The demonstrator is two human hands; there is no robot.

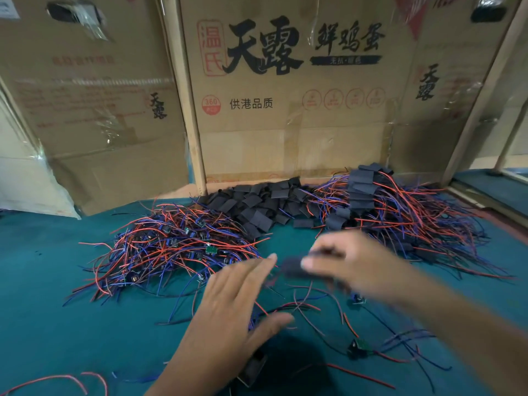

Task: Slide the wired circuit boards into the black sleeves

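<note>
The cardboard wall [285, 115] closed off the back of the green table [57, 295]. Three piles lay along its base.

1. Left pile [171, 247]: bare boards with red and blue wires, not yet sleeved. This was the largest stock of work left.
2. Middle pile [257, 204]: empty black sleeves, lying flat and overlapping against the cardboard.
3. Right pile [400, 212]: wired units with black sleeves on them, some stacked in a row near the back. These were judged finished.

By the size of the piles, the task stood roughly at the halfway mark, with a large share of boards still to sleeve and sleeves in good supply. A few loose boards [361, 347] lay near the front edge, apart from the piles, wires trailing.

Hand pose:
- The right hand [357, 264] was held over the table between the left and right piles, blurred by motion. Its fingers pinched a dark sleeve [294, 267] at the fingertips; whether a board sat inside it could not be told.
- The left hand [228, 310] was spread flat, fingers straight and released, holding nothing. Its fingertips lay near the sleeve; contact could not be told. Loose wires [300, 307] ran just beside its thumb.
</note>
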